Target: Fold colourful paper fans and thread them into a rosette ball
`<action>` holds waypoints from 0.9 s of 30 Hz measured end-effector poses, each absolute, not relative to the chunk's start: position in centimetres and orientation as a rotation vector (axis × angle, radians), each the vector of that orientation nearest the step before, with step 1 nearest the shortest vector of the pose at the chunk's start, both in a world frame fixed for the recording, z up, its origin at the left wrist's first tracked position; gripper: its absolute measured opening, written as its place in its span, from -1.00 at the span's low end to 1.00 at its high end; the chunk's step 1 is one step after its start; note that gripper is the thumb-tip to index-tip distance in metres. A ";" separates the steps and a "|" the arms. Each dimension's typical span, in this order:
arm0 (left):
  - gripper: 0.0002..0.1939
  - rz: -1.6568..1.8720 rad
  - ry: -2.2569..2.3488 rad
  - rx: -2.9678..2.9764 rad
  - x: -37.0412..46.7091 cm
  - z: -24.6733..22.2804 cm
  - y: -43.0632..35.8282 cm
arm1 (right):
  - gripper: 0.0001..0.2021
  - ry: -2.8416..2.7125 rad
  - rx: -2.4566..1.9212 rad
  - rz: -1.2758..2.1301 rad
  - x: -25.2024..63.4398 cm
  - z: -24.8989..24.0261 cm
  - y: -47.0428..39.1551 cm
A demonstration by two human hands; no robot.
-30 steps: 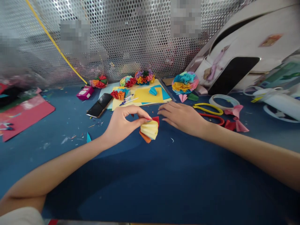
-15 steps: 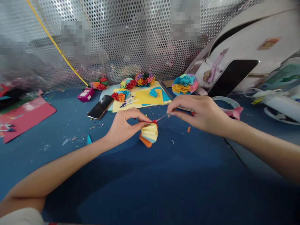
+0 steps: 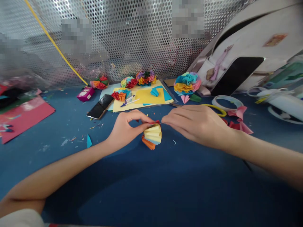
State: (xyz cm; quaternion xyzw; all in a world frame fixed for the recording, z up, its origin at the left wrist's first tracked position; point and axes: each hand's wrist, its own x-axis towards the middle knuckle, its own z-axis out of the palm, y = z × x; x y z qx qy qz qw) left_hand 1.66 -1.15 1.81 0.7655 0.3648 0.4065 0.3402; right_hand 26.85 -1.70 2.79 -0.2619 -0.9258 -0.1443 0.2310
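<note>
A small bundle of pleated paper (image 3: 153, 134) in cream, pale blue and orange hangs over the blue table. My left hand (image 3: 121, 129) pinches its upper edge between thumb and fingertips, by a narrow red pleated piece (image 3: 157, 121). Just to the right, my right hand (image 3: 197, 124) is closed in a pinch on what looks like a thin needle (image 3: 162, 123). Only a sliver of it shows between the fingertips and the red paper. The right fingers are very close to the bundle, with their far tips partly hidden.
Paper flowers (image 3: 187, 83), yellow sheets (image 3: 149, 96), pens (image 3: 130, 102) and a phone (image 3: 100, 106) lie behind the hands. A yellow handle (image 3: 219, 109) and tape roll (image 3: 227, 102) are right, before a white backpack (image 3: 251, 47). Red sheets (image 3: 28, 115) lie left; perforated metal (image 3: 142, 41) stands behind.
My right hand has moved left, closing most of the gap to the paper bundle, so less of the thin needle shows. My left hand keeps its pinch nearly in place.
</note>
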 end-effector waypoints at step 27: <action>-0.91 0.836 0.899 1.888 2.2 1.9 -1.9 | -0.66 -2.574 -0.567 -0.521 26.0 3.2 -3.5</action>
